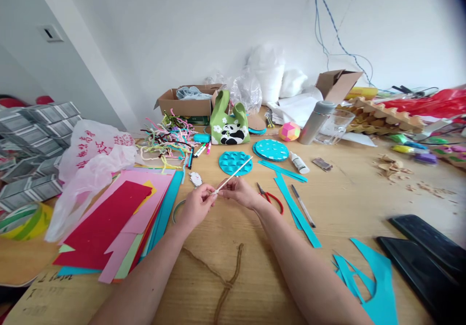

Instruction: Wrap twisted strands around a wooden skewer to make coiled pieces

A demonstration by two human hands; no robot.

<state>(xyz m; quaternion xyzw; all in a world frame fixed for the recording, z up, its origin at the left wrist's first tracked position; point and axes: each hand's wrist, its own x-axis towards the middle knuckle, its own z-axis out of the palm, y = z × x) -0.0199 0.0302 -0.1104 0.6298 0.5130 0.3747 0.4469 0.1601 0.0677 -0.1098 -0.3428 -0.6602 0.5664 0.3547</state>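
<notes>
In the middle of the head view, my left hand [198, 203] and my right hand [240, 193] meet over the table. Between them is a thin white stick [238, 170], slanting up and to the right. My left fingers pinch its lower end, where a small white piece shows; my right fingers close on it just beside. Behind the stick lies a turquoise disc [230, 162] with raised scallops. Red-handled scissors [274, 201] rest by my right wrist. A grey ring [175, 212], partly hidden, lies by my left wrist, and a small white cutout [195, 179] sits just beyond that hand.
Coloured paper sheets [109, 218] are stacked at left. Turquoise strips [296, 208], a pen [303, 206] and a glue bottle [299, 163] lie to the right. Brown twine [227, 284] is in front. Behind stand a green panda bag [228, 126] and a grey flask [316, 122].
</notes>
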